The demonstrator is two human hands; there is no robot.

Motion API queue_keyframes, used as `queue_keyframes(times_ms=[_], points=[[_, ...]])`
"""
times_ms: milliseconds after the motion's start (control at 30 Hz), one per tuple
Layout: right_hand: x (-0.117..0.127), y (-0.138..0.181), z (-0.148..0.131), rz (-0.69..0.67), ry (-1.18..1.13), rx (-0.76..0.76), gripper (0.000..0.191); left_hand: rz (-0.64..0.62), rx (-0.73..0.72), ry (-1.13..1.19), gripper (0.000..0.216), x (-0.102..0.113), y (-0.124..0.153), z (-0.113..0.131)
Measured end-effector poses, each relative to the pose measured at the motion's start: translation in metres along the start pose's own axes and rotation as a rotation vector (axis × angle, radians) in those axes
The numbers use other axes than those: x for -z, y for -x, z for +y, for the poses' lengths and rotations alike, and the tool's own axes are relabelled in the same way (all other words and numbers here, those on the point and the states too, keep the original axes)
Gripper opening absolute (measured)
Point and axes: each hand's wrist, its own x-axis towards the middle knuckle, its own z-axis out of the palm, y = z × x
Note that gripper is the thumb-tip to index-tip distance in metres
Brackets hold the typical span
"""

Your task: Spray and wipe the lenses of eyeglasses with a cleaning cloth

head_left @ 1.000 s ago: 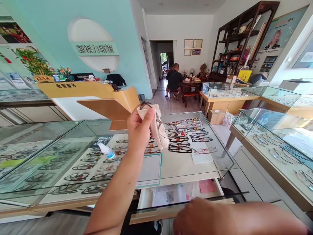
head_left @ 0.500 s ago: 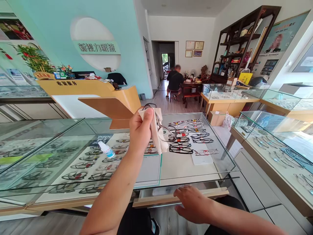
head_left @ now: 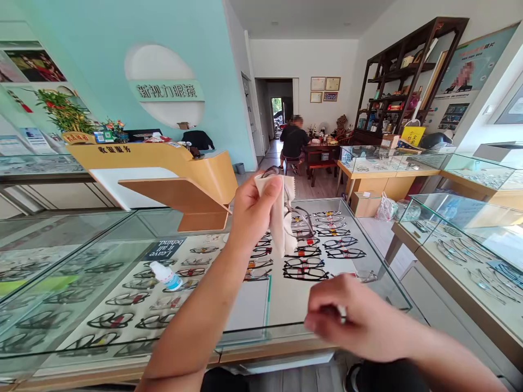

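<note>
My left hand (head_left: 255, 209) is raised over the glass counter, its thumb pressing a pale cream cleaning cloth (head_left: 279, 231) around a pair of eyeglasses (head_left: 304, 218). Part of the frame and one temple stick out of the cloth. My right hand (head_left: 351, 316) hovers over the counter's near edge, slightly blurred, fingers curled in with no object visible in them. A small white and blue spray bottle (head_left: 166, 276) lies tilted on the glass, left of my forearm. Under the glass, several spectacle frames (head_left: 305, 261) are laid out in rows.
The glass display counter (head_left: 245, 337) spans the front, with a drawer (head_left: 286, 363) below its edge. Another glass case (head_left: 461, 250) stands to the right. A wooden reception desk (head_left: 143, 158) is beyond. Farther back, a person (head_left: 294, 141) sits at a table.
My right hand has risen from the drawer to above the counter edge, its fingers now curled. The drawer is pushed in farther. My left hand with cloth and eyeglasses appears slightly farther right.
</note>
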Motion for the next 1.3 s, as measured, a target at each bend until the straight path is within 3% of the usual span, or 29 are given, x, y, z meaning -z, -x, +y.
queue_keyframes(times_ms=[67,133,233,567,733,833,933,1033,1133,1300], points=[[0.046,-0.018,-0.026,0.264,0.047,0.108,0.034,-0.026,-0.035,-0.022,0.047,-0.011,-0.011,0.004],[0.079,-0.039,-0.038,0.534,0.142,0.146,0.031,-0.033,-0.049,-0.044,0.046,-0.021,-0.019,0.006],[0.101,-0.065,-0.032,0.678,0.252,0.148,0.008,-0.046,-0.016,-0.038,0.046,-0.028,-0.023,0.002],[0.108,-0.097,0.014,0.528,0.044,0.149,0.023,-0.099,0.113,-0.033,0.047,-0.021,-0.021,-0.023],[0.113,-0.100,0.019,0.308,-0.154,0.186,0.029,-0.100,0.124,-0.022,0.042,-0.018,-0.013,-0.014],[0.112,-0.100,0.021,0.260,-0.286,0.178,0.033,-0.186,0.146,-0.029,0.031,-0.014,-0.008,-0.006],[0.110,-0.101,0.022,0.221,-0.376,0.164,0.035,-0.227,0.122,-0.019,0.034,-0.015,-0.004,-0.002],[0.104,-0.104,0.021,0.146,-0.411,0.185,0.037,-0.162,0.040,0.006,0.032,-0.021,-0.002,-0.002],[0.099,-0.109,0.022,0.098,-0.441,0.183,0.036,-0.054,0.002,-0.010,0.049,-0.025,-0.005,-0.007],[0.101,-0.115,0.034,0.188,-0.488,0.146,0.035,-0.050,0.090,0.007,0.058,-0.007,-0.022,-0.020]])
